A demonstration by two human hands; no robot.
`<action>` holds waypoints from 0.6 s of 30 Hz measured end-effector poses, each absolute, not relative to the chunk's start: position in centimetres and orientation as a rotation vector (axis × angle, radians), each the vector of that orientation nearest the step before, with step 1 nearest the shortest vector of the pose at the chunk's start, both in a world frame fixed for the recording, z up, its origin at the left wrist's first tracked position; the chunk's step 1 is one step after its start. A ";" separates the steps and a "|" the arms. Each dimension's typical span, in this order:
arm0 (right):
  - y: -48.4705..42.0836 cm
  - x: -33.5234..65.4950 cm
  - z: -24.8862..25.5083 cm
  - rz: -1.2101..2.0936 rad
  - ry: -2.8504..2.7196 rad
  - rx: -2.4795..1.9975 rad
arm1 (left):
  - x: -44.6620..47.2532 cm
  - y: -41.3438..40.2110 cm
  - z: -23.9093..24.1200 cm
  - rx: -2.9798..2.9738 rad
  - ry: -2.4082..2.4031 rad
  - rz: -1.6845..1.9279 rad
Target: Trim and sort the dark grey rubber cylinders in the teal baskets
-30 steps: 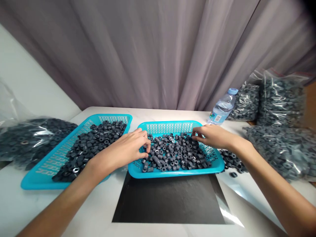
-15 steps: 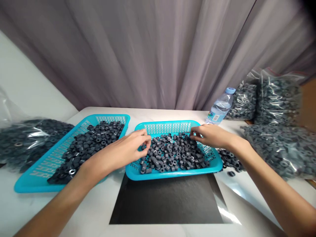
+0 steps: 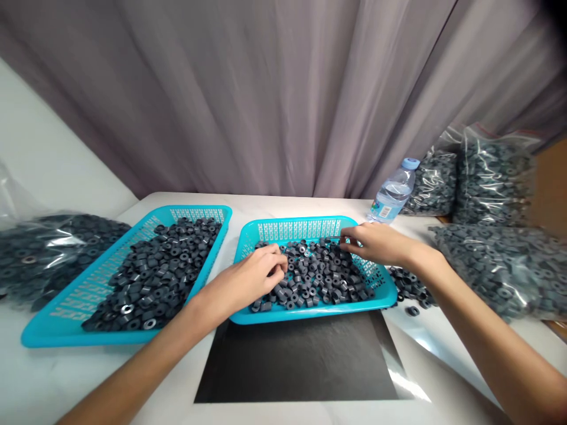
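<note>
Two turquoise perforated trays stand side by side on a white table. The middle tray (image 3: 310,228) holds a layer of small dark grey rings (image 3: 319,277). My left hand (image 3: 252,277) lies over its left part, fingers curled and pinched among the rings. My right hand (image 3: 376,243) reaches in at the far right corner, fingertips pinched together on a ring or two. The left tray (image 3: 48,336) carries a heap of the same grey rings (image 3: 159,265).
A black sheet (image 3: 301,360) lies in front of the middle tray. A water bottle (image 3: 393,196) stands behind at the right. Clear bags of rings are piled at the right (image 3: 491,236) and far left (image 3: 39,248). Loose rings (image 3: 411,286) lie beside the middle tray. A grey curtain hangs behind.
My left hand moved right, from the tray's left rim further in over the rings. My right hand stayed at the far right corner. The view shifted slightly.
</note>
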State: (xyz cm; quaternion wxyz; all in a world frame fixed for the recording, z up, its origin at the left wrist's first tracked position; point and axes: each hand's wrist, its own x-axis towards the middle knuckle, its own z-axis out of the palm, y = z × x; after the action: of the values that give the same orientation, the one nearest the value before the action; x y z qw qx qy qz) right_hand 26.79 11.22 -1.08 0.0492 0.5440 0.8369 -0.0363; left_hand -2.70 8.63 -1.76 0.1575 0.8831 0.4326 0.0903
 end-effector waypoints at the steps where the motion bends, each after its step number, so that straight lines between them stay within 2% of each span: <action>1: 11.3 26.8 -1.2 -0.108 2.550 1.659 | -2.7 8.6 -1.7 2.529 1.250 0.254; 8: 11.5 26.8 -1.2 -0.070 2.544 1.653 | -2.5 8.4 -1.8 2.524 1.326 0.181; 18: 11.6 26.9 -1.3 -0.052 2.552 1.656 | -2.9 9.5 -2.2 2.460 1.227 0.262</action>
State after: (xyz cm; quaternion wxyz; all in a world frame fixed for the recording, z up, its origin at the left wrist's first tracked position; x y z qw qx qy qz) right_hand 26.86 11.58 -1.26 0.0495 0.5436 0.8377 -0.0169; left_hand -2.90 9.46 -2.25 0.1891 0.8747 0.4364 0.0933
